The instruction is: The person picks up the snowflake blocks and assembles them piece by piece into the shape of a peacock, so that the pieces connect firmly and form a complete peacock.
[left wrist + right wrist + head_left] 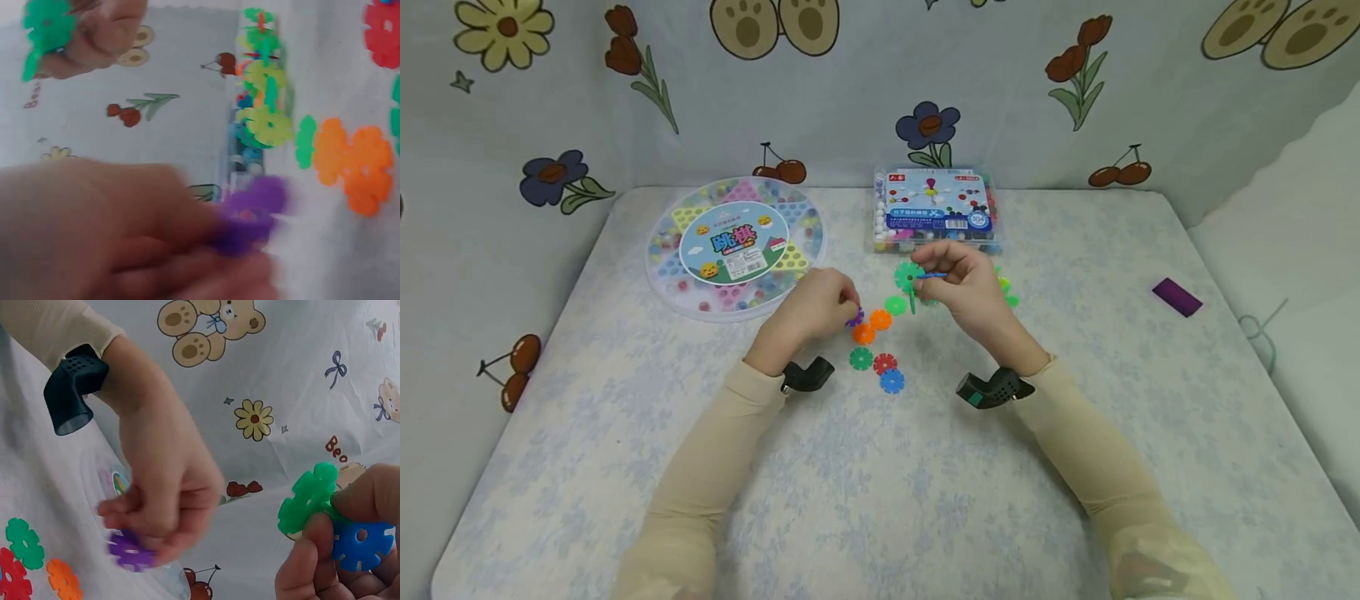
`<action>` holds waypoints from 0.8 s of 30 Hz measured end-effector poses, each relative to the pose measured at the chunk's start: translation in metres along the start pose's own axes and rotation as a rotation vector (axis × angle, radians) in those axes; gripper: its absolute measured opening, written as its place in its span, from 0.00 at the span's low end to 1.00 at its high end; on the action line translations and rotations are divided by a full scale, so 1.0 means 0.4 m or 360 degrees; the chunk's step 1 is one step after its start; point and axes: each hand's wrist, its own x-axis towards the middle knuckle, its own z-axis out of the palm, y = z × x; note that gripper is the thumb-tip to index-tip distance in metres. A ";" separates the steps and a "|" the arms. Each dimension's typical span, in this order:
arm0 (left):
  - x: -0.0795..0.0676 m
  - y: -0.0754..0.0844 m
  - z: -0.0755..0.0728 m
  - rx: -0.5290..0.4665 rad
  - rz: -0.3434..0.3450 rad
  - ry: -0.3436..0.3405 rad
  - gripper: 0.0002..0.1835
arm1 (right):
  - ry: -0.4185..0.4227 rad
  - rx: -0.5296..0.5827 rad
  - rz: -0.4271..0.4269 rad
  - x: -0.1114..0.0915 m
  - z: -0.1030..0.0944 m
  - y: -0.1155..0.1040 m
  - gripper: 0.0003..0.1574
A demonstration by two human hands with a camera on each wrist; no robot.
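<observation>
Joining, apparently: left fingers (165,501) pinch a purple disc (129,551), right fingers (321,540) a green disc (302,505) and blue disc (364,552); next likely needs alignment.

A purple, flower-edged plastic disc (130,552), slotted around its rim and blurred in the left wrist view, is pinched in the left hand (822,302) above the tabletop. In the right hand (961,285), a green notched disc (305,505) stands tilted on its edge; a blue notched disc (362,549) with a round centre hole sits just beside it, partly covered by fingers.
</observation>
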 end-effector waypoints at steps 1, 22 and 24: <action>-0.002 0.004 -0.005 -0.0149 0.0058 0.0117 0.10 | -0.0015 0.0017 0.0007 -0.002 0.002 -0.002 0.16; -0.044 0.063 -0.017 -0.1304 0.0749 0.0362 0.08 | -0.0306 0.0511 0.0034 -0.015 -0.008 -0.033 0.13; -0.047 0.065 -0.017 -0.1331 0.0768 0.0335 0.08 | -0.0339 0.0512 0.0056 -0.015 -0.013 -0.033 0.08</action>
